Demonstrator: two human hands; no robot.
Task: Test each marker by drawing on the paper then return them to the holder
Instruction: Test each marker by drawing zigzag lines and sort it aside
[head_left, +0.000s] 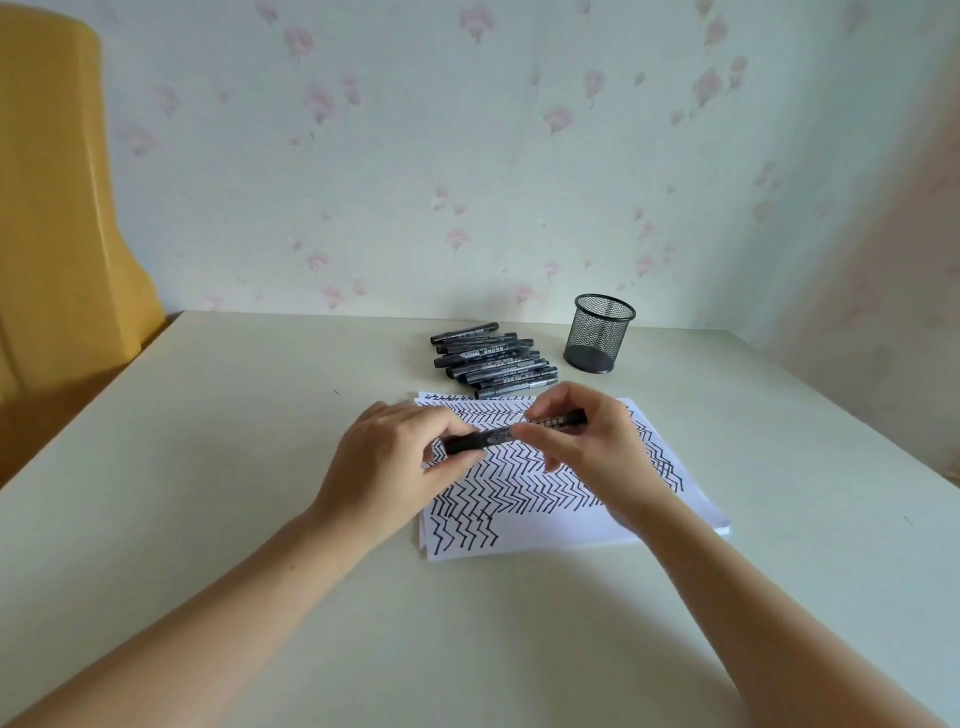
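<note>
I hold one black marker (498, 435) level above the paper, both hands on it. My left hand (400, 457) grips its left end, which looks like the cap. My right hand (587, 441) pinches the barrel at the right. Beneath lies a stack of white paper (566, 525) covered with rows of black zigzag lines. A pile of several black markers (493, 361) lies on the table just behind the paper. The black mesh holder (600, 332) stands upright to the right of the pile, and I see nothing inside it.
The pale table (260, 467) runs back to a floral-papered wall. A yellow chair back (62, 208) stands beyond the table's left corner. The table's right edge slants down at the far right.
</note>
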